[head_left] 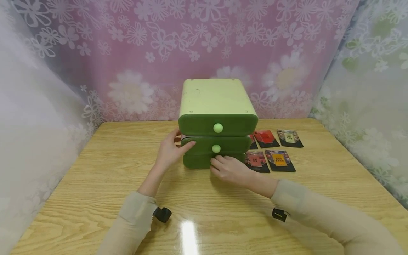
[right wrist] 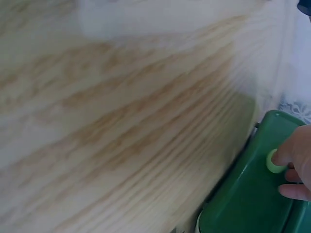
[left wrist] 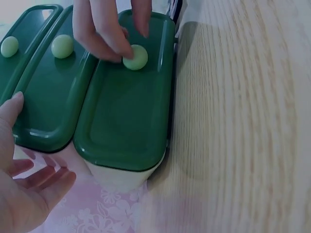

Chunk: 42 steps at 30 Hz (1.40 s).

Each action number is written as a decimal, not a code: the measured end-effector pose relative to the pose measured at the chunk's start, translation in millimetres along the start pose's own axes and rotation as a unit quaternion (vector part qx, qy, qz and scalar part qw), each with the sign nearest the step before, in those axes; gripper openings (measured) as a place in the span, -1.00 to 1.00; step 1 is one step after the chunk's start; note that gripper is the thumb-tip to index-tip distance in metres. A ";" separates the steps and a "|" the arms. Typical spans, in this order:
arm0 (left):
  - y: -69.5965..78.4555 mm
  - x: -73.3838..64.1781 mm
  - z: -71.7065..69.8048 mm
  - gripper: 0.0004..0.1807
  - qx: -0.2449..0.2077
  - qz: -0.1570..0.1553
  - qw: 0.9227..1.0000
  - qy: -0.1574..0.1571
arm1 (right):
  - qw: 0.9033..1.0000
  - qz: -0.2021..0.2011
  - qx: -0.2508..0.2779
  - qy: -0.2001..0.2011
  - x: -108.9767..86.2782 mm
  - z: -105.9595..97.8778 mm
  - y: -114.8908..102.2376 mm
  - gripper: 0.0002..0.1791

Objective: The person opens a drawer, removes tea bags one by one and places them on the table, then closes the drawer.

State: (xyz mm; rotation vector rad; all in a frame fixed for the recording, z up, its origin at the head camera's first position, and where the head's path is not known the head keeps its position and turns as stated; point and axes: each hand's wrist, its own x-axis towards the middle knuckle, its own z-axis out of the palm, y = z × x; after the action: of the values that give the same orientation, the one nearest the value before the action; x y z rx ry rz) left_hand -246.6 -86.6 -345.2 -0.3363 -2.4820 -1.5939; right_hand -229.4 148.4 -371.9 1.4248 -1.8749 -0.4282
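Observation:
A small cabinet (head_left: pixel 215 97) has a cream body and three green drawer fronts with round light-green knobs. At its left side is my left hand (head_left: pixel 169 152), thumb against the edge of the middle drawer (head_left: pixel 200 146), other fingers stretched along the side wall. The left wrist view shows those fingers (left wrist: pixel 43 182) loosely spread beside the cabinet. My right hand (head_left: pixel 232 170) is at the front of the bottom drawer (head_left: pixel 196 161), its curled fingers pinching the lowest knob (left wrist: pixel 136 58). In the right wrist view that knob (right wrist: pixel 274 162) is partly covered by the fingers.
Several dark packets with red, pink, cream and yellow labels, such as the yellow-labelled packet (head_left: pixel 280 160), lie right of the cabinet. The wooden table (head_left: pixel 105 177) carries everything. A pink floral curtain (head_left: pixel 143 63) hangs behind, with pale curtains at both sides.

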 end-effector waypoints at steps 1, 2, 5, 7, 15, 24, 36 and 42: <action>0.5 0.3 0.9 -0.30 0.008 0.003 1.000 0.004 | 1.000 -0.003 -0.009 0.006 0.8 1.7 -0.6 -0.46; 0.8 0.6 1.7 -0.30 0.016 0.005 1.000 0.009 | 1.000 -0.007 -0.018 0.010 1.8 3.2 -1.3 -0.41; 1.7 1.0 3.5 -0.33 0.033 0.004 0.999 0.020 | 0.999 -0.027 -0.041 0.013 4.1 7.0 -3.3 -0.36; 2.1 1.0 4.2 -0.33 0.042 -0.001 0.999 0.023 | 0.998 -0.038 -0.051 0.012 5.0 9.2 -4.8 -0.35; 2.3 3.1 4.5 -0.38 0.043 0.008 0.999 0.033 | 0.997 -0.042 -0.060 -0.012 7.1 13.7 -7.4 -0.44; 0.5 3.4 5.5 -0.41 0.048 0.022 0.998 0.039 | 0.996 -0.051 -0.062 -0.039 7.9 12.9 -6.4 -0.77; 1.3 2.7 5.4 -0.45 0.057 0.024 0.997 0.036 | 0.996 -0.059 -0.048 -0.041 5.5 7.1 -9.2 -0.78; 3.4 2.5 3.4 -0.43 0.056 0.008 0.998 0.025 | 0.995 -0.072 -0.051 -0.044 4.3 4.4 -12.1 -0.72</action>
State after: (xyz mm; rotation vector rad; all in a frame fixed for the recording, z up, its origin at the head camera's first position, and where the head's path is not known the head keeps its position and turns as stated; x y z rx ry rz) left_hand -248.1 -81.9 -342.9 -0.2942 -2.5110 -1.4327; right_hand -224.7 139.6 -381.2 1.4984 -1.7978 -0.6575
